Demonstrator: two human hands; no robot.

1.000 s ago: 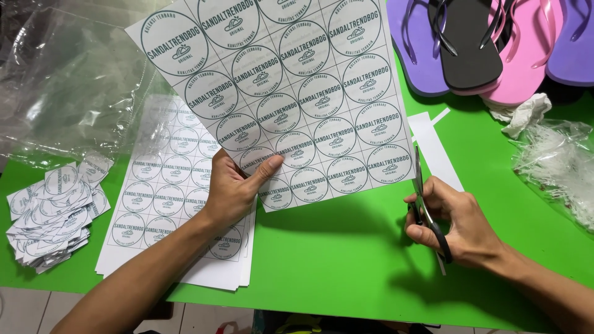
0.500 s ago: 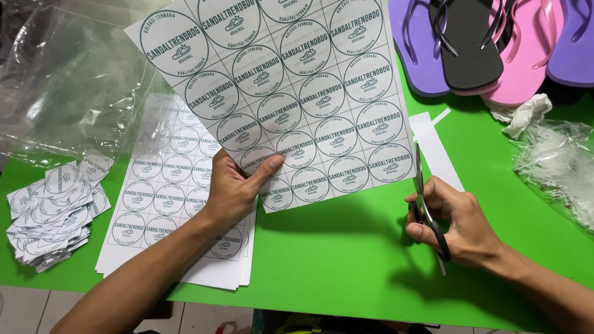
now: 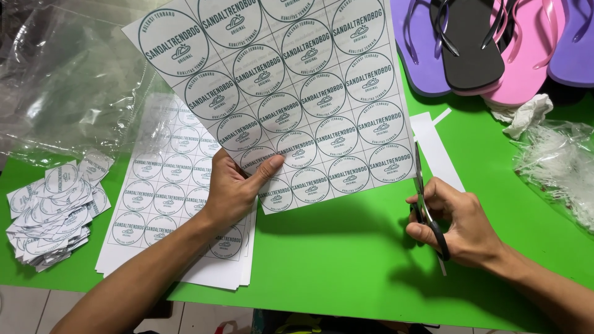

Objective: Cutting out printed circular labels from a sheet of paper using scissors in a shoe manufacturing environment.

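Note:
My left hand (image 3: 236,185) pinches the lower edge of a white sheet (image 3: 291,93) printed with rows of round dark-green labels, holding it up tilted above the green table (image 3: 346,260). In my right hand (image 3: 455,222) is a pair of black-handled scissors (image 3: 426,204). Their blades point up along the sheet's right edge, near its lower right corner. A narrow white paper strip (image 3: 436,145) lies just right of the blades.
A stack of similar label sheets (image 3: 167,192) lies under my left forearm. Several cut-out label squares (image 3: 52,210) are piled at the left. Clear plastic bags (image 3: 68,80) sit at the back left. Flip-flops (image 3: 489,43) and crumpled plastic (image 3: 557,161) sit at the right.

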